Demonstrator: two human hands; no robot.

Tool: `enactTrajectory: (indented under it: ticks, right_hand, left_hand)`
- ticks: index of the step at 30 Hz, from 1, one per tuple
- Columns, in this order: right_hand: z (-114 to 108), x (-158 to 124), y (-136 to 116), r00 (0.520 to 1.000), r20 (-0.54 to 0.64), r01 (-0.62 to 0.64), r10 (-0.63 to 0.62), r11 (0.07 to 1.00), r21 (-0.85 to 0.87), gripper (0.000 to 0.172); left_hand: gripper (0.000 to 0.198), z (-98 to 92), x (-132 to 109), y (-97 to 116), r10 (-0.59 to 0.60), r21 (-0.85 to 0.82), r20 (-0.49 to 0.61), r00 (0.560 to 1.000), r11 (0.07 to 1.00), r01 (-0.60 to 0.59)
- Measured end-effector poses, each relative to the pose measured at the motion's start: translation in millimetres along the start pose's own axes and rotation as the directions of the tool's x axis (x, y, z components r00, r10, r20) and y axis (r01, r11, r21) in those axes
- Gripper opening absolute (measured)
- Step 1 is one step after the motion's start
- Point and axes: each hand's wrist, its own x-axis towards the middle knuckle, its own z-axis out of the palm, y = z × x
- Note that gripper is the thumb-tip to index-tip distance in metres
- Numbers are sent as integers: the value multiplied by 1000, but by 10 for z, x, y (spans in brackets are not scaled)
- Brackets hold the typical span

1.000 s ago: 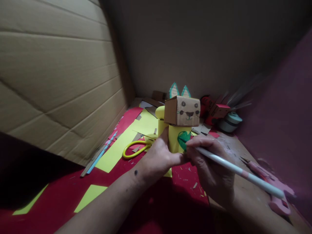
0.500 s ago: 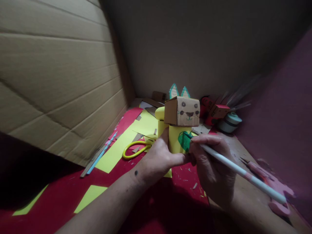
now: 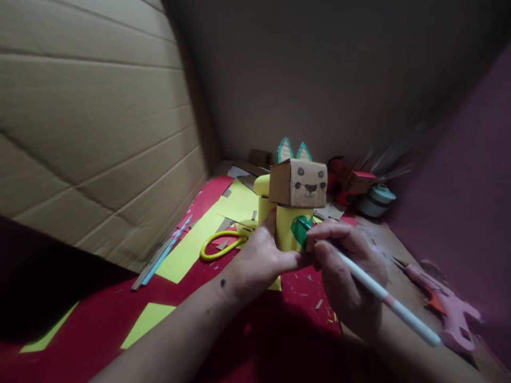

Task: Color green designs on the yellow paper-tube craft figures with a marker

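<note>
Our left hand (image 3: 265,252) grasps the toy (image 3: 298,194); our right hand (image 3: 353,279) grips the marker (image 3: 373,287), best stroked inside the heart (image 3: 298,234).

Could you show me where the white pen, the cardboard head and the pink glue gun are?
White pen (image 3: 369,282): head-camera view, on its barrel.
Cardboard head (image 3: 308,176): head-camera view, on its front face.
Pink glue gun (image 3: 453,307): head-camera view, on its body.

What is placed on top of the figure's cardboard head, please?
Two pointed ears with teal edges stand on the cardboard head. Their bottom ends are hidden behind its upper edge, so how they are attached cannot be seen.
</note>
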Motion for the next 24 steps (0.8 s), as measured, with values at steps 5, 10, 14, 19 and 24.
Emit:
enactTrajectory:
  ticks: [5, 10, 14, 19, 24]
  right_hand:
    - [0, 12, 39, 999, 36, 19, -20, 999, 32, 18]
    - [-7, 4, 44, 998, 56, 7, -10, 999, 48, 19]
    - [-3, -26, 69, 999, 30, -13, 11, 998, 68, 18]
    - [26, -49, 101, 998, -55, -17, 23, 995, 100, 16]
    - [20, -48, 87, 998, -59, -14, 18, 998, 60, 16]
  left_hand:
    - [65, 10, 24, 10, 3, -11, 3, 1000, 1000, -3]
    - [68, -3, 15, 3, -13, 18, -6, 1000, 1000, 13]
    - [68, 0, -2, 7, -24, 30, -15, 1000, 999, 25]
    - [66, 16, -12, 16, -4, 30, -8, 1000, 1000, 4]
    - [67, 6, 0, 23, -12, 20, -12, 1000, 1000, 12]
